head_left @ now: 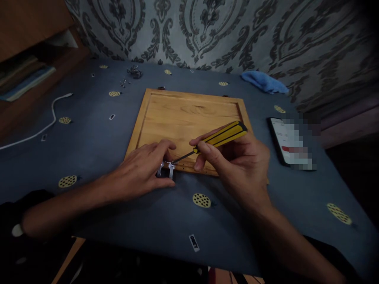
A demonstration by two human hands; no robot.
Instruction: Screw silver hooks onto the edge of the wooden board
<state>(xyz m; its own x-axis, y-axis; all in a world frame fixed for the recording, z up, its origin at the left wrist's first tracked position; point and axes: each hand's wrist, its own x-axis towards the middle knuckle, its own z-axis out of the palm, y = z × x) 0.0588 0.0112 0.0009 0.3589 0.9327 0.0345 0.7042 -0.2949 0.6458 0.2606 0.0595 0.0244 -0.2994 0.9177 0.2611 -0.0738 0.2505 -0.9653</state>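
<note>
My right hand (245, 165) is closed around a screwdriver (223, 136) with a yellow and black handle. The screwdriver's shaft slants down to the left, its tip at a small silver metal fitting (171, 169) on the near edge of a framed wooden panel (189, 122). With thumb and fingers around that fitting, my left hand (148, 165) steadies it at the panel's edge; part of the fitting is hidden behind the fingers. Whether the tip sits in a screw is too small to tell. Small dark holes show along the near edge, right of the fitting.
A phone (288, 144) lies to the right, and a blue cloth (263, 81) is by the wall. Small metal parts (134, 72) are heaped at the back left. A white cable (53, 112) runs along the left, near a wooden shelf (44, 73) with books.
</note>
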